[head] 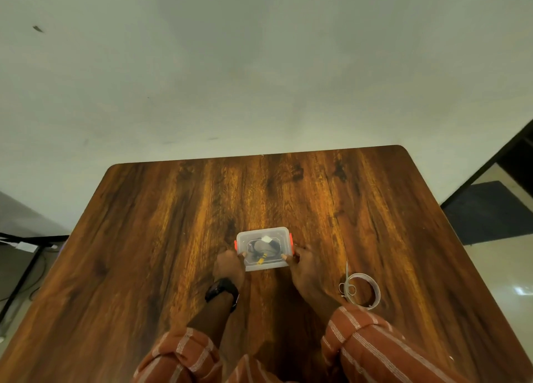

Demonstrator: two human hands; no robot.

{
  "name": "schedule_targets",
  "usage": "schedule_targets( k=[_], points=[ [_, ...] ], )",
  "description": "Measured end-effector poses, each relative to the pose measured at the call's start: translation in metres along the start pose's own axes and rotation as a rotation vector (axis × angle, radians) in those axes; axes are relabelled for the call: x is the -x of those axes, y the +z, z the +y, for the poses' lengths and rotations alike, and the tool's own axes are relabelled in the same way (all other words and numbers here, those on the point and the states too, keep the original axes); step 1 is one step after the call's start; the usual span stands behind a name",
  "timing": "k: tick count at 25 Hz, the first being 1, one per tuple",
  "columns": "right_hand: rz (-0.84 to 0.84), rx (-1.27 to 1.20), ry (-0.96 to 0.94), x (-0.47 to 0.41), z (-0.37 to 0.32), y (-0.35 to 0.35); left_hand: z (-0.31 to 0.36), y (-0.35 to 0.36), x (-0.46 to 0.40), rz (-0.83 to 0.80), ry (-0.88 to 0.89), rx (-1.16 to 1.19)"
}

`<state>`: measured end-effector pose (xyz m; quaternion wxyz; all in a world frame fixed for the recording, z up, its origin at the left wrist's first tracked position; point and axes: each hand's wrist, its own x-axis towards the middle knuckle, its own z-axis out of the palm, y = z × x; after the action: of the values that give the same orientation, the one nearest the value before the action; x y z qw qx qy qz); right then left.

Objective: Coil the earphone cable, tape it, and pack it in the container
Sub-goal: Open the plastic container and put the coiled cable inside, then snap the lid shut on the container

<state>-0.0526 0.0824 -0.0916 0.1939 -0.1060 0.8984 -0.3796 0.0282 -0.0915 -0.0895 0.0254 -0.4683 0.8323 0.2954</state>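
A small clear plastic container [264, 248] with orange side clips sits on the wooden table [173, 238], its lid on. Through the lid I see the dark coiled earphone cable [261, 251] with a yellow part and a white tape patch. My left hand [229, 265] grips the container's near left corner, thumb on the lid. My right hand [304, 265] grips the near right corner by the orange clip, thumb on the lid. A roll of clear tape [364, 290] lies to the right, with small scissors [347, 281] resting against it.
The table's far edge runs close to a pale wall. A dark mat [487, 212] lies on the floor to the right. Black cables and a stand [26, 255] are on the left beyond the table edge. A black watch [220, 291] is on my left wrist.
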Motion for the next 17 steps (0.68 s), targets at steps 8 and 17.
schedule_targets(
  k=[8, 17],
  points=[
    [0.257, 0.618, 0.014, 0.069, 0.120, -0.096, 0.048, 0.022, 0.074, 0.086, 0.782, -0.047],
    [0.059, 0.846, -0.298, 0.067, 0.125, -0.094, 0.093, 0.077, 0.102, -0.336, 0.997, -0.349]
  ],
)
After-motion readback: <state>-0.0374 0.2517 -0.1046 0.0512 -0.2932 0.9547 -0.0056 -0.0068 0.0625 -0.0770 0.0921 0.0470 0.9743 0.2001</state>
